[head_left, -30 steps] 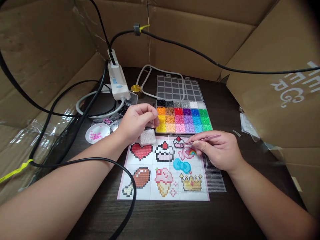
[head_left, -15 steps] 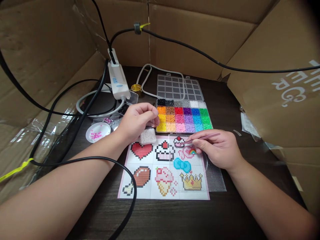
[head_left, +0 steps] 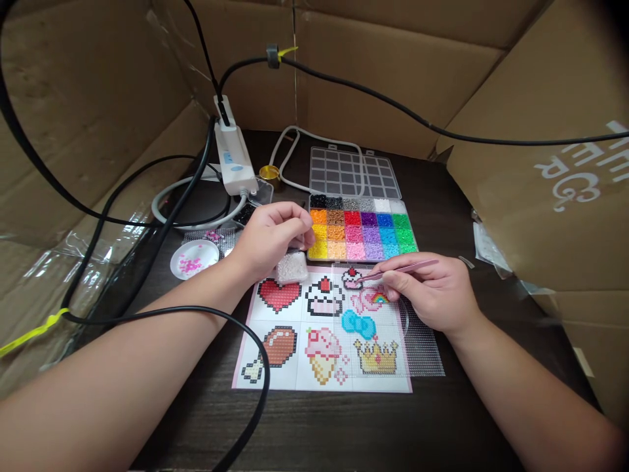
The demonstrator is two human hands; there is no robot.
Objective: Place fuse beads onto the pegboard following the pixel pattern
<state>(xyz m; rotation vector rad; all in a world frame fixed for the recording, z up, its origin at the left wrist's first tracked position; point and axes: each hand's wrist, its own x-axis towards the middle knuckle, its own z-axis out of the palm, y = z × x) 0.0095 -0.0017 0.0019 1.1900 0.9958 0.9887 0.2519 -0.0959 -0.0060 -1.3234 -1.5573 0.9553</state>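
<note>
My right hand [head_left: 432, 292] is closed round a pair of pink tweezers [head_left: 413, 267]. Their tips reach down to the small cupcake of beads [head_left: 352, 278] on the clear pegboard [head_left: 425, 354]. A blue bow [head_left: 358, 324] of beads lies below it. Under the pegboard is the pattern sheet [head_left: 282, 387], printed with a heart, an ice cream and a crown. My left hand [head_left: 275, 236] is closed, thumb against curled fingers, just above and behind a small clear box of white beads [head_left: 291, 269]. Whatever is between those fingers, if anything, is hidden.
Behind the sheet stands a sorted bead case [head_left: 361, 229] with its clear lid [head_left: 351, 170] laid back. A white dish [head_left: 191, 259] with pink beads is at the left. A black cable [head_left: 255, 406] crosses my left forearm. A power strip [head_left: 236, 160] and cardboard walls [head_left: 383, 72] surround.
The tweezers have tilted a little and their rear end has moved slightly right with my right hand. My left hand stays where it was.
</note>
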